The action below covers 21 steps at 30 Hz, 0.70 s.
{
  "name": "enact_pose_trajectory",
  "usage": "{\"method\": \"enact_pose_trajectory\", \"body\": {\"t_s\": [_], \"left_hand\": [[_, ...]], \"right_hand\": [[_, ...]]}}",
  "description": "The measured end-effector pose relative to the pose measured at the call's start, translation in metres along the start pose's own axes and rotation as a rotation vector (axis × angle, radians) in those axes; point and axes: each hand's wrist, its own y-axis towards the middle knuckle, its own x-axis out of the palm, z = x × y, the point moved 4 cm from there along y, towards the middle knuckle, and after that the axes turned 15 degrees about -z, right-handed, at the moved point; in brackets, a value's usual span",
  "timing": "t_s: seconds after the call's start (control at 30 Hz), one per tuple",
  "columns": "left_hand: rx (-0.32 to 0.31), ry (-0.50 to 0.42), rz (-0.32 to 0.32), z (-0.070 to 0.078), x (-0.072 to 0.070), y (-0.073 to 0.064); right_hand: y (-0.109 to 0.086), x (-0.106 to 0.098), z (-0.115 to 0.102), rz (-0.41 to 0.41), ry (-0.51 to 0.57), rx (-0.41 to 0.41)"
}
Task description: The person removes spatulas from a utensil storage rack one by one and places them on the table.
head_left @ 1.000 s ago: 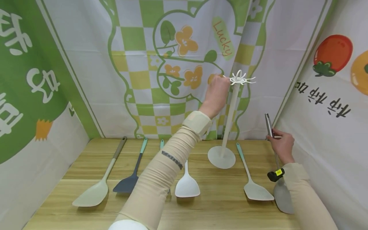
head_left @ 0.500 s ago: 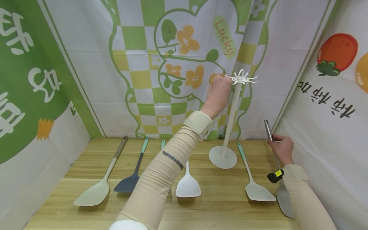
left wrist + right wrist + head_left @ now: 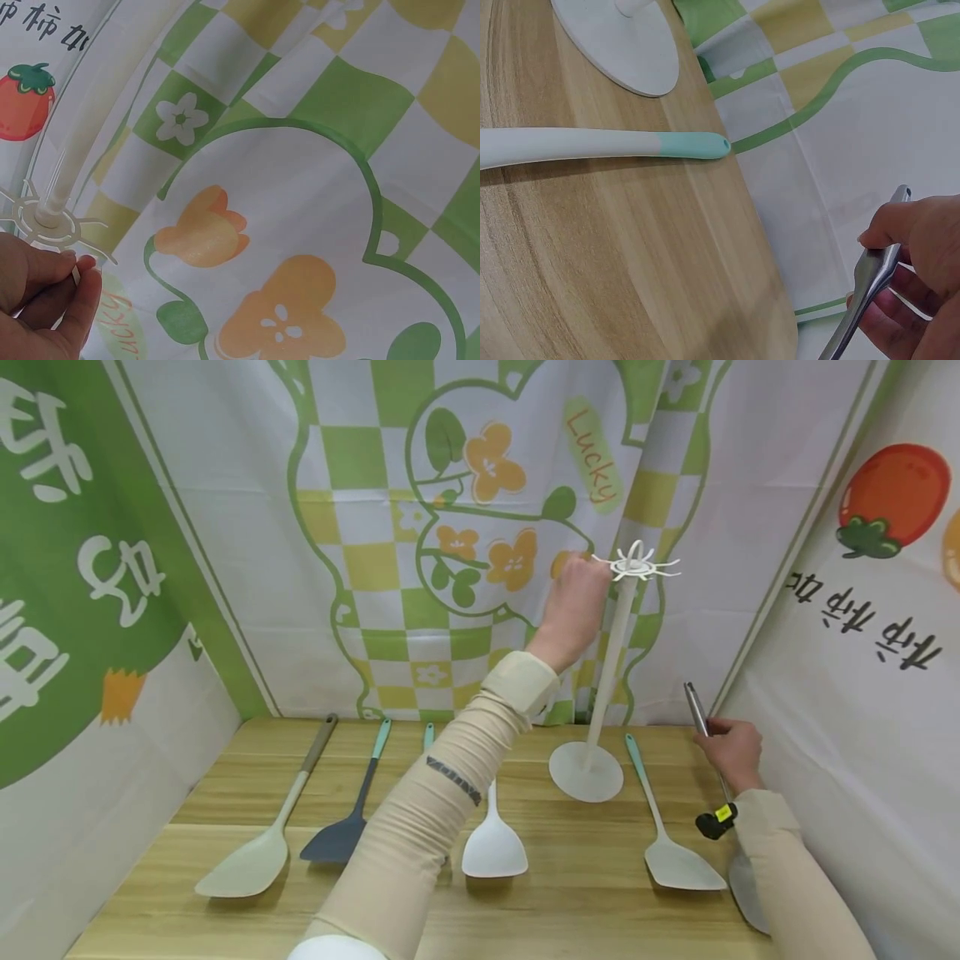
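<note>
My left hand (image 3: pixel 577 606) pinches one hook of the ring of hooks (image 3: pixel 633 564) atop a white utensil stand. In the left wrist view the thumb and fingertips (image 3: pixel 88 289) meet on that hook. The stand's pole (image 3: pixel 611 660) leans slightly, its round base (image 3: pixel 587 772) on the table. Over at the right, my right hand (image 3: pixel 733 753) grips the steel handle (image 3: pixel 874 274) of a spatula between thumb and fingers. Its grey blade (image 3: pixel 746 889) is partly hidden by my forearm. Between stand and right hand lies a pale spatula (image 3: pixel 681 864) with a teal handle tip.
Left of the stand lie a beige spatula (image 3: pixel 251 860), a dark blue spatula (image 3: pixel 337 837) and a white spatula (image 3: pixel 495 847). Another teal handle (image 3: pixel 429 735) shows behind my left forearm. Printed cloth (image 3: pixel 465 677) closes off the wooden table's back and sides.
My right hand has come down a little with the steel spatula, its handle tip now lower. The left hand keeps its pinch on the hook. The head view has shifted slightly.
</note>
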Motion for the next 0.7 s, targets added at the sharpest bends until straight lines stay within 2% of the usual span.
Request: {"method": "enact_pose_trajectory", "body": {"t_s": [0.4, 0.7], "left_hand": [[-0.003, 0.029, -0.017, 0.002, 0.001, 0.001], [0.012, 0.033, -0.007, 0.001, 0.001, 0.001]], "right_hand": [[0.001, 0.009, 0.011, -0.046, -0.066, -0.028], [-0.003, 0.015, 0.021, -0.11, -0.054, -0.022]]}}
